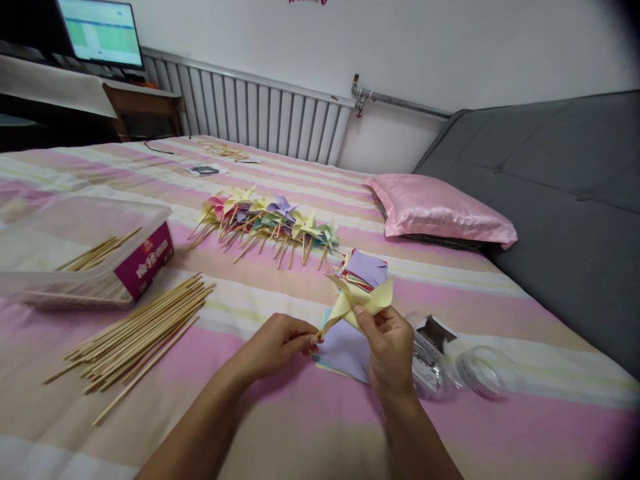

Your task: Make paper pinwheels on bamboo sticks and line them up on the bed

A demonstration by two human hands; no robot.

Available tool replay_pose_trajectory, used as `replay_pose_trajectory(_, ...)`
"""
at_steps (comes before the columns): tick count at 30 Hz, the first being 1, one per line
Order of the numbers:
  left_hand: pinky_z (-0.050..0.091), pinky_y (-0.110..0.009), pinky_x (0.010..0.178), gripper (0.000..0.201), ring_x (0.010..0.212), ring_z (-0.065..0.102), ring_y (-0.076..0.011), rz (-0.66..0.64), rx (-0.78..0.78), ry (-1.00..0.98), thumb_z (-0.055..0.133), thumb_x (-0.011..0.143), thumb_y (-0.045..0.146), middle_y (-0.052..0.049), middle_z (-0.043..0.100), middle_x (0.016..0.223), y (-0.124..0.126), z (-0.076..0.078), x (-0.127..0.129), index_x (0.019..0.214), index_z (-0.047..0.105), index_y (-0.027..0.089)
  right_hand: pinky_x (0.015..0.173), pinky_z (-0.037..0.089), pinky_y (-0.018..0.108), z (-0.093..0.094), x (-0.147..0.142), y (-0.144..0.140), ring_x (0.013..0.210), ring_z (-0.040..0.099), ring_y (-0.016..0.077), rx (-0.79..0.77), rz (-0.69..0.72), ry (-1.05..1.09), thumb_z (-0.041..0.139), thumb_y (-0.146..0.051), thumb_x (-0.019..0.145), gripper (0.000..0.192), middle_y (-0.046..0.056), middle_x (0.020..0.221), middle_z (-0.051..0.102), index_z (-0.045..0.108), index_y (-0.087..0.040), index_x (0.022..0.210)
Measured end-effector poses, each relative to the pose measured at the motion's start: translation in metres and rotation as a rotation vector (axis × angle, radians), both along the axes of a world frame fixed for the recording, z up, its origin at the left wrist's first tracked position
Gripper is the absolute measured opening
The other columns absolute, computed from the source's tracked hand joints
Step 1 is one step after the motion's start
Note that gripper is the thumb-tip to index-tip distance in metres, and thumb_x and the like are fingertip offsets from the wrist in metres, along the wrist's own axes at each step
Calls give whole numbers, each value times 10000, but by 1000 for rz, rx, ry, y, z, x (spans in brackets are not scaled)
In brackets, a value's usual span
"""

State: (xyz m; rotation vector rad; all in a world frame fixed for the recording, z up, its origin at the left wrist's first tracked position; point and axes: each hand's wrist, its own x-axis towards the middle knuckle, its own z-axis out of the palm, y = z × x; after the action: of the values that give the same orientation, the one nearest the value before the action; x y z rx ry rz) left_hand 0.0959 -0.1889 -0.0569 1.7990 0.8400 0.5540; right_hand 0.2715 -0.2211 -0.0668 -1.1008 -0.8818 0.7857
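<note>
A pale yellow paper pinwheel (357, 300) is held up above the bed, its blades folded. My right hand (393, 347) is closed on it, with the thumb on the front of the paper. My left hand (283, 343) pinches what looks like a wooden stick (320, 333) at the pinwheel's left edge; only a short tip shows, and I cannot tell whether it is joined to the paper. Beneath my hands lies a stack of lilac and other coloured paper sheets (345, 350). Just behind the pinwheel is another stack of cut coloured paper (367, 267).
Loose wooden sticks (145, 333) lie at the left beside a clear plastic box (160, 217) holding more sticks. Several finished pinwheels (265, 220) rest in a row farther back. At right are clear packets (427, 367), a round clear container (483, 373) and a pink pillow (445, 210).
</note>
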Motion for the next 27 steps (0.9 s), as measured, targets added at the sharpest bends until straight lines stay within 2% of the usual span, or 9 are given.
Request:
replay_pose_trajectory(10, 433, -225, 636, 249, 658, 580, -141, 3, -45, -11, 508, 826, 273, -53, 669, 700, 0, -1, 1, 767, 686, 110, 704, 511, 324, 0, 0, 1, 791, 660, 221, -18, -32, 38, 721, -326, 685, 326, 78, 879, 715, 662, -133, 941)
replay_pose_trajectory(23, 411, -218, 640, 246, 673, 556, -136, -8, -12, 23, 490, 823, 251, -43, 652, 721, 1, -6, -2, 817, 692, 109, 678, 505, 302, 3, 0, 1, 758, 654, 204, -29, -90, 88, 733, -333, 667, 321, 69, 839, 711, 661, -135, 908)
replay_pose_trajectory(27, 395, -211, 629, 243, 673, 547, -135, -6, 7, 57, 484, 819, 246, -42, 652, 721, 0, -4, -2, 770, 681, 112, 689, 513, 323, 4, 0, 1, 766, 658, 218, -32, -98, 67, 724, -345, 668, 345, 82, 842, 708, 660, -122, 924)
